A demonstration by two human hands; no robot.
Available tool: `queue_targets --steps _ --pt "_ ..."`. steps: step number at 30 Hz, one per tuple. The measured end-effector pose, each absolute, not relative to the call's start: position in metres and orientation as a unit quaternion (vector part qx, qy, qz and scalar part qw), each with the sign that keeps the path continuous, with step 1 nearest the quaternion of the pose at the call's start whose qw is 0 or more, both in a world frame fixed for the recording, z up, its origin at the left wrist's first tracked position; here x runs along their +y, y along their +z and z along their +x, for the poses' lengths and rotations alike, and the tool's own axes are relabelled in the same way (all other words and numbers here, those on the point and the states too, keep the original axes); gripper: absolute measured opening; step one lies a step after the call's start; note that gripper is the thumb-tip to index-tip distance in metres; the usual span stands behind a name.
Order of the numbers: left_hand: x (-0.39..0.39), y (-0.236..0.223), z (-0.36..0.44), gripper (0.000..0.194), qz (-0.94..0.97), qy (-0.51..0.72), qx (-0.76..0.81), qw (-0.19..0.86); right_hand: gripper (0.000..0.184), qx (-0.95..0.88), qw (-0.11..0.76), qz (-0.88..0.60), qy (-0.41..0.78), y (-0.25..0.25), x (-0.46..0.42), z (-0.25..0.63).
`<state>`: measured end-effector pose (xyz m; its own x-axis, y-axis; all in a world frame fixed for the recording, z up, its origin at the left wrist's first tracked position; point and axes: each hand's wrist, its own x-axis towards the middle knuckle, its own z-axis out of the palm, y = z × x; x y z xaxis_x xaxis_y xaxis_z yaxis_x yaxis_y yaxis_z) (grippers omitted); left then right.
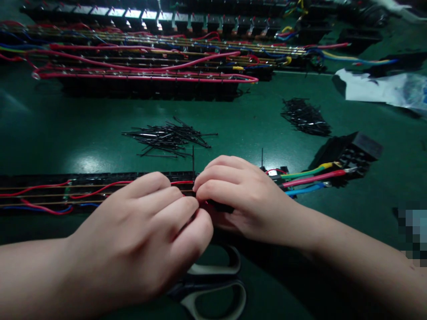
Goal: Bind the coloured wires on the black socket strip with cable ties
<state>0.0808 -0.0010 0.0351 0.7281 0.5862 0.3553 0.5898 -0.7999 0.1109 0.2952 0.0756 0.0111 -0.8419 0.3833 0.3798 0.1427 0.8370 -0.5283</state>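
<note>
A long black strip (pixel 115 178) with brass rods and red and blue wires runs across the table in front of me. My left hand (pixel 143 240) is closed in a pinch over it; whatever its fingertips hold is hidden. My right hand (pixel 243 195) curls over the strip from the right, thumb below, so a dark part of it shows between thumb and fingers. The fingertips of both hands meet. A black cable tie (pixel 193 159) stands upright from the strip beside my right fingers, and another cable tie (pixel 262 158) sticks up farther right.
Loose cable ties (pixel 167 137) lie in a pile behind the strip, with a second bundle (pixel 305 116) to the right. Scissors (pixel 213 289) rest below my hands. A black connector block (pixel 350 153) ends the thick wires. More wired strips (pixel 150 66) and a white plastic bag (pixel 373 86) lie behind.
</note>
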Motion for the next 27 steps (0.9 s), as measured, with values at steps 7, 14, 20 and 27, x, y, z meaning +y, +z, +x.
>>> queue_targets --steps 7,14,20,27 --pt "-0.0041 0.0319 0.0822 0.023 -0.933 -0.188 -0.308 -0.008 0.007 -0.934 0.244 -0.133 0.225 0.0103 0.0771 0.2949" --pt "-0.0087 0.0306 0.0816 0.025 -0.937 -0.190 -0.293 0.001 0.009 -0.939 0.241 -0.134 0.206 0.0079 0.0746 0.2954" --pt "-0.0078 0.0306 0.0814 0.024 -0.942 -0.189 -0.278 -0.001 0.008 -0.942 0.234 -0.133 0.202 0.0074 0.0757 0.2949" --pt "-0.0056 0.0348 0.0864 0.028 -0.950 -0.186 -0.250 0.018 0.010 -0.942 0.234 -0.146 0.191 0.0088 0.0737 0.2943"
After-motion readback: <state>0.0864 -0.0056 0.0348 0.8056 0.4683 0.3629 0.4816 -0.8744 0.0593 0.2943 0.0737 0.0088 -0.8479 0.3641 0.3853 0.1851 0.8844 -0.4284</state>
